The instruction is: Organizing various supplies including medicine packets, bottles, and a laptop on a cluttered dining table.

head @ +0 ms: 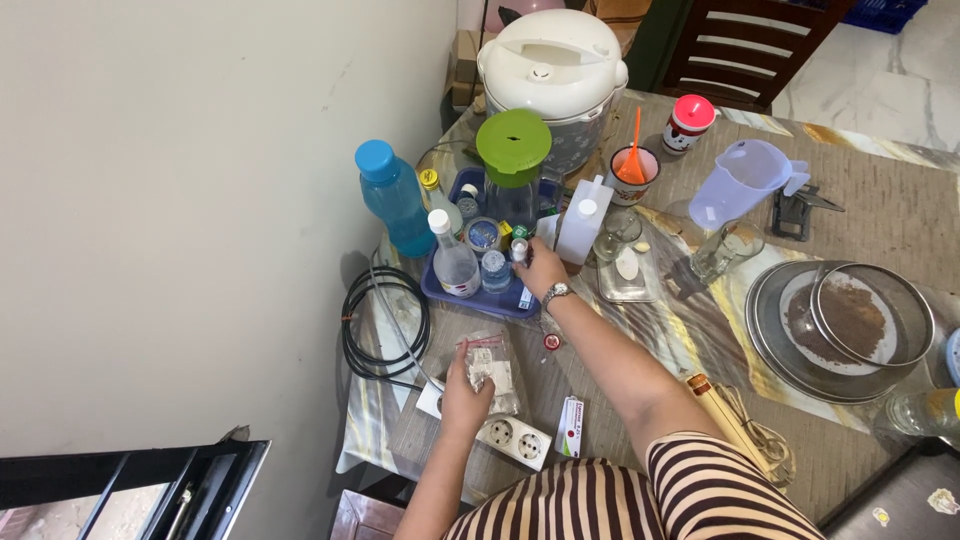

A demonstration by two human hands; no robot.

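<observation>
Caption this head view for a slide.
Left hand on a plastic bag; right hand at a small bottle in a blue tray.

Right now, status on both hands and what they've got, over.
Left hand gripping clear plastic bag by the power strip. Right hand at blue tray, fingers on a small white-capped bottle. Bottles crowd the tray, white jug alongside.

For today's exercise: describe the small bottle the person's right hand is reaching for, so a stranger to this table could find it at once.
Start at the big white rice cooker at the table's far edge, then drop to the blue tray in front of it. At the tray's near right corner, the right hand closes on a small white-capped bottle. It is far shorter than the clear water bottle to its left.
</observation>
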